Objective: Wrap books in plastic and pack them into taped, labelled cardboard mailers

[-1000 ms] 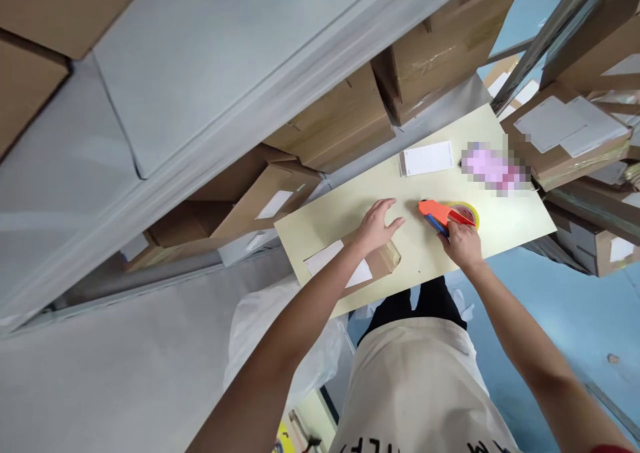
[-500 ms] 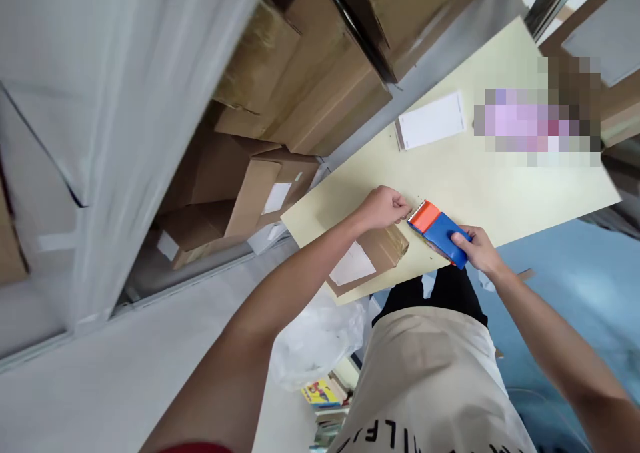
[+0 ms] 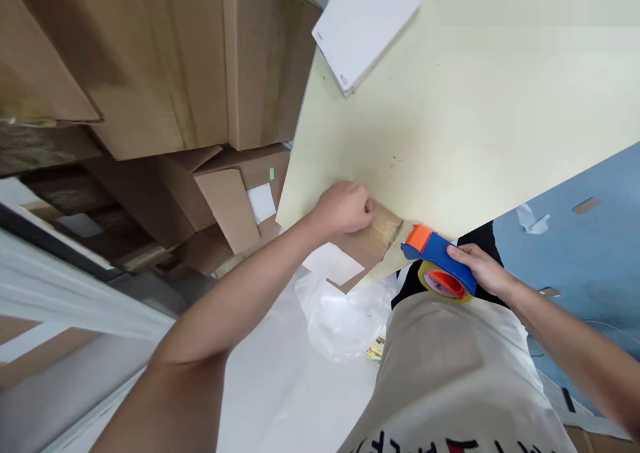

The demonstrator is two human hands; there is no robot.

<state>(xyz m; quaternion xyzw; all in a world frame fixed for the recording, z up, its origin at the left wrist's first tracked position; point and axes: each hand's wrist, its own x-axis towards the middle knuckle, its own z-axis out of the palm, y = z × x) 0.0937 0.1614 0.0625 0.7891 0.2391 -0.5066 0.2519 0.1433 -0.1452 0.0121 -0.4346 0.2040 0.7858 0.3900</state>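
"What's in the right hand (image 3: 480, 270)?"

"A blue and orange tape dispenser (image 3: 443, 254). The fingers are wrapped around its back end, with the thumb lying along the blue side. A roll of tape (image 3: 427, 285) with a yellow rim sits in it, on the side nearest the person's shirt (image 3: 450, 366)."

"Where is its orange head pointing?"

"Towards the left hand, just beside the taped end of a cardboard parcel (image 3: 384, 232). That parcel lies at the near corner of the pale yellow table (image 3: 475, 140)."

"And the left hand (image 3: 345, 206)?"

"Over the parcel, fingers curled into a fist. I can't make out whether anything is pinched inside it, or how firmly it bears on the cardboard."

"Anything stuck on the parcel?"

"A white label (image 3: 340, 264), partly hidden by the left forearm, and shiny tape across the end facing the dispenser."

"What else is about?"

"A stack of white cards (image 3: 370, 30) farther up the table, by its left edge. Left of the table is a carton with its flap (image 3: 227, 206) standing out, near bigger cartons (image 3: 165, 60). Below the parcel hangs or lies a translucent plastic bag (image 3: 345, 320); I can't say which."
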